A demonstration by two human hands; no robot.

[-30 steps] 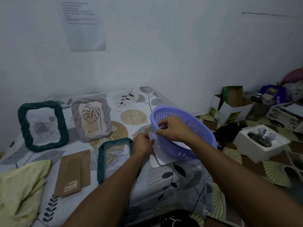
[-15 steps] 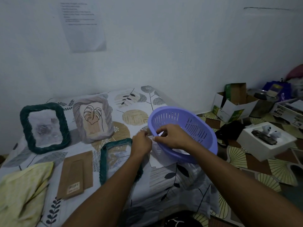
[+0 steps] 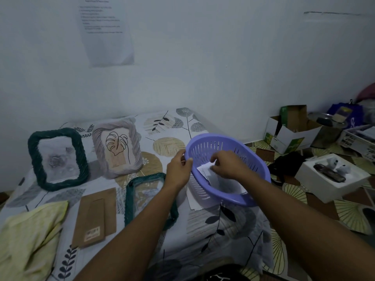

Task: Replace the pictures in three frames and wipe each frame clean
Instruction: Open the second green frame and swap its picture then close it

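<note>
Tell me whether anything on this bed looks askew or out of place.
The purple basket sits tilted, the left hand gripping its rim while the right hand pinches papers inside; more sheets stick out beneath it. One green frame lies flat, a brown backing board apart beside it.

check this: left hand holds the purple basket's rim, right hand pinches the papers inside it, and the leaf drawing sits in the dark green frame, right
Not quite. In the head view the leaf drawing sits in the pale frame, not a dark green one. The rest holds: the left hand holds the purple basket by its rim and the right hand pinches the papers inside it.
</note>
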